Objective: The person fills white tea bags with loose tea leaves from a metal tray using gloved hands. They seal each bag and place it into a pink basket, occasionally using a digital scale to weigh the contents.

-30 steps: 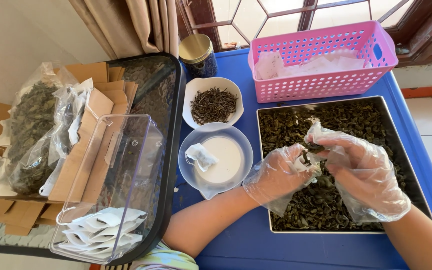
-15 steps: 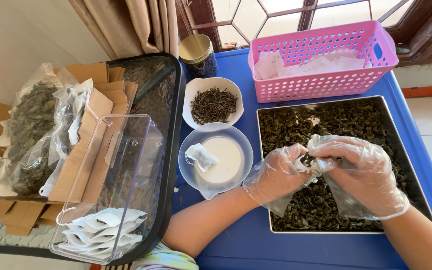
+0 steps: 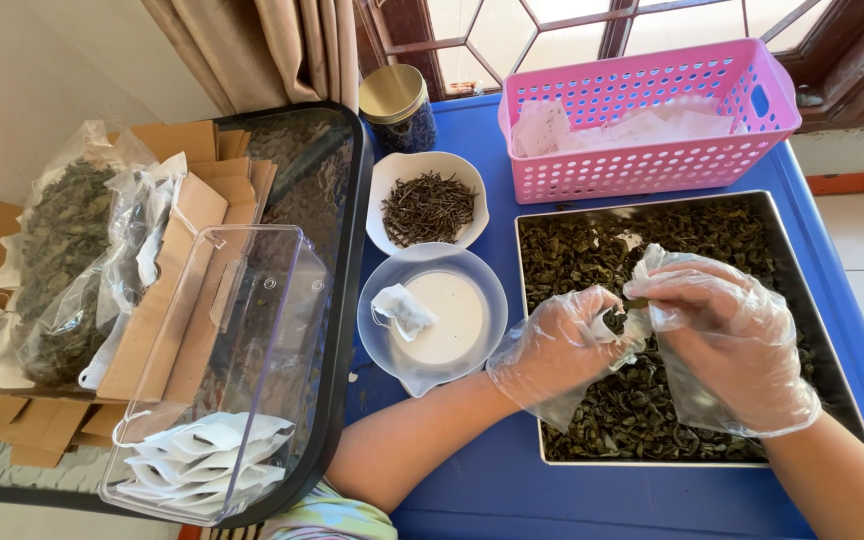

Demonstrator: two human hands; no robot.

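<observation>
Both my hands wear clear plastic gloves and meet over a metal tray (image 3: 802,290) filled with dark dried leaves. My left hand (image 3: 557,350) and my right hand (image 3: 727,335) pinch a small white filter bag (image 3: 640,272) between them. Some dark leaves show at my left fingertips, at the bag's mouth. Left of the tray stands a clear bowl (image 3: 482,290) with another small white bag (image 3: 402,308) lying in it. Behind that is a white bowl (image 3: 384,185) of thin dark leaf sticks.
A pink plastic basket (image 3: 752,100) with white bags stands behind the tray on the blue table (image 3: 482,490). A gold-lidded jar (image 3: 397,105) is at the back. On the left, a black tray (image 3: 347,300) carries a clear box (image 3: 252,330) of white bags, cardboard pieces and leaf-filled plastic bags (image 3: 62,260).
My right hand has shifted slightly and pulled the bag's upper edge up and open. My left hand stays at the bag with leaves at its fingertips.
</observation>
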